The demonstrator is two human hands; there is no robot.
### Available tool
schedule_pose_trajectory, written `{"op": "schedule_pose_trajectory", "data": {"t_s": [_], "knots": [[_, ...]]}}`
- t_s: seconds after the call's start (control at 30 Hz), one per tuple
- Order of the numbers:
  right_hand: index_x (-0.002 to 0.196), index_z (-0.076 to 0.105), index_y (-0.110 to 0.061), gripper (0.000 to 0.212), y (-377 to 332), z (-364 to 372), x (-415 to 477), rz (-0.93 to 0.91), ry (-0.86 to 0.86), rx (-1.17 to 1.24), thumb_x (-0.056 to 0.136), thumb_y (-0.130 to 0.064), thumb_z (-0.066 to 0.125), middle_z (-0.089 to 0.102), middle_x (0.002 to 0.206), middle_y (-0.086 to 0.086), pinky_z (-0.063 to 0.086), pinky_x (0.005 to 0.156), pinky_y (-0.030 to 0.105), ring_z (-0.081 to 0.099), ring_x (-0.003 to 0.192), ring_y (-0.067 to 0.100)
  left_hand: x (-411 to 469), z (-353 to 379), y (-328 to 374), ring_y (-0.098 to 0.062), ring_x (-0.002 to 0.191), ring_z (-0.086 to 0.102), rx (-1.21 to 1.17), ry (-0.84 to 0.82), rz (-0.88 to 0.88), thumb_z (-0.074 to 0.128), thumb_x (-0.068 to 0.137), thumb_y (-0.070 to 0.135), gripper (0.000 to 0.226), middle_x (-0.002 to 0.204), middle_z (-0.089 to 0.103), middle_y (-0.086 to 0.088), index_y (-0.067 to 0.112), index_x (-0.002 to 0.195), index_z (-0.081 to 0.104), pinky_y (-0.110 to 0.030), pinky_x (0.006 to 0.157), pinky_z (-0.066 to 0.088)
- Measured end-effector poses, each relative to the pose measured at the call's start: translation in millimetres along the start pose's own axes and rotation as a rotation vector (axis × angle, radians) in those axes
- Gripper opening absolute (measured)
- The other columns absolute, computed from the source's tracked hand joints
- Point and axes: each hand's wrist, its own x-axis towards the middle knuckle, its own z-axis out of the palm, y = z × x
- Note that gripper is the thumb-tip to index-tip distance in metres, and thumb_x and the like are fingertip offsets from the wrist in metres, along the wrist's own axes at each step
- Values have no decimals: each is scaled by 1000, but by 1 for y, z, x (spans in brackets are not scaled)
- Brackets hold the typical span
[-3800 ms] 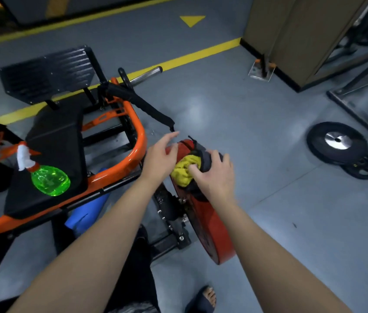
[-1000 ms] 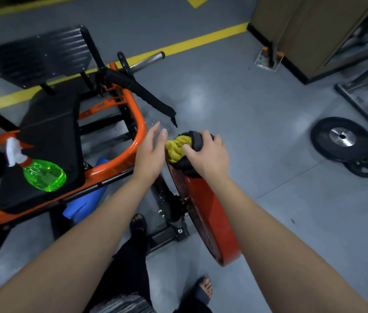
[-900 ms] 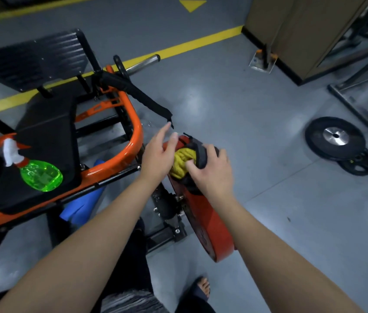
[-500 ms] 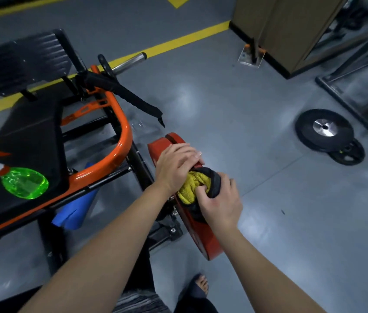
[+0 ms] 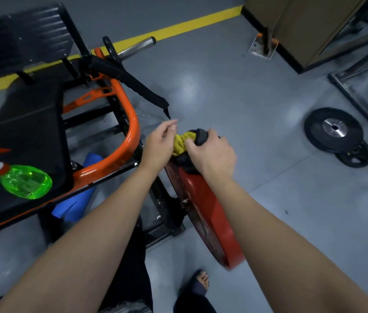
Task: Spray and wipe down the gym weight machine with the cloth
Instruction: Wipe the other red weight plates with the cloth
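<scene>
The weight machine has an orange frame [image 5: 133, 129], a black seat pad [image 5: 31, 123] and a red weight plate [image 5: 210, 220] mounted on edge. My right hand [image 5: 212, 152] grips a yellow and black cloth [image 5: 181, 143] bunched on the plate's top rim. My left hand [image 5: 159, 143] hovers just left of the cloth, fingers loosely curled, holding nothing. A green spray bottle [image 5: 23, 180] with a white and orange trigger lies on the seat pad, far left.
A black strap [image 5: 137, 86] hangs off the frame above my hands. A blue roll [image 5: 76, 199] lies under the frame. Black weight plates [image 5: 336, 134] lie on the grey floor at right, by a metal rack [image 5: 359, 86]. My sandalled foot [image 5: 201, 283] is below the red plate.
My right hand slid the cloth up along the red plate's rim to its top. My left hand lifted off the plate and now hangs beside the cloth.
</scene>
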Motion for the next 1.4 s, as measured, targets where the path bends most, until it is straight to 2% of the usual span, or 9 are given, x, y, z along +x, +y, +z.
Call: {"op": "schedule_pose_trajectory", "data": {"t_s": [0.2, 0.37, 0.6, 0.73, 0.93, 1.13, 1.23, 1.3, 1.4], "knots": [[120, 57, -20, 55, -36, 18, 38, -133, -266, 4, 86, -63, 53, 61, 120, 16, 35, 78, 39, 56, 116, 39, -40, -39, -37, -6, 130, 56, 130, 83, 96, 55, 101, 37, 43, 138, 63, 7, 24, 142, 57, -39, 113, 45], [115, 56, -22, 50, 3, -14, -8, -164, -161, 143, 83, -60, 58, 56, 111, 13, 38, 80, 40, 53, 114, 39, -49, -26, -1, -11, 126, 57, 83, 177, 58, 52, 102, 40, 41, 133, 63, 5, 25, 140, 57, -42, 111, 45], [111, 54, -32, 47, 107, -47, -89, -20, -62, 303, 72, -59, 54, 55, 101, 3, 46, 81, 40, 57, 106, 33, -67, 47, 38, -12, 135, 51, 186, -34, 169, 58, 101, 33, 36, 140, 62, 5, 25, 136, 62, -37, 118, 36], [105, 53, -33, 32, 128, -42, -104, 86, -65, 352, 80, -50, 63, 54, 96, -3, 38, 73, 34, 57, 97, 26, -75, 64, 36, -4, 141, 43, 427, -278, 256, 50, 99, 47, 35, 132, 66, 17, 30, 114, 76, -45, 125, 13], [103, 55, -31, 31, 124, -28, -107, 159, 52, 351, 81, -51, 62, 57, 95, -3, 42, 73, 35, 59, 93, 27, -77, 65, 30, -5, 111, 58, 403, -120, 403, 35, 97, 48, 52, 93, 73, 17, 28, 74, 77, -41, 105, 39], [110, 58, -30, 37, 86, -22, -80, 184, 122, 298, 81, -53, 61, 61, 101, 1, 41, 76, 38, 60, 99, 32, -32, 51, 26, -7, 103, 60, 284, -227, 187, 25, 99, 60, 66, 90, 74, 17, 32, 70, 78, -44, 103, 40], [113, 59, -28, 43, 54, -22, -60, 172, 156, 239, 81, -57, 61, 58, 99, 2, 34, 74, 35, 60, 101, 34, 4, 40, 17, -10, 103, 66, 201, -275, 13, 25, 95, 72, 69, 94, 77, 16, 35, 79, 82, -45, 107, 42], [115, 59, -28, 48, 36, -19, -43, 149, 155, 193, 80, -60, 58, 57, 98, 2, 35, 74, 36, 60, 101, 34, 19, 31, 11, -11, 115, 63, 135, -270, -44, 27, 100, 68, 63, 113, 76, 12, 35, 104, 80, -44, 114, 39], [108, 60, -23, 50, 7, -8, -3, 129, 75, 88, 77, -62, 56, 65, 105, 10, 40, 75, 39, 61, 104, 38, 24, 6, -6, -1, 131, 54, -72, -132, -21, 35, 107, 53, 49, 138, 64, 8, 30, 144, 58, -35, 118, 37]]}}
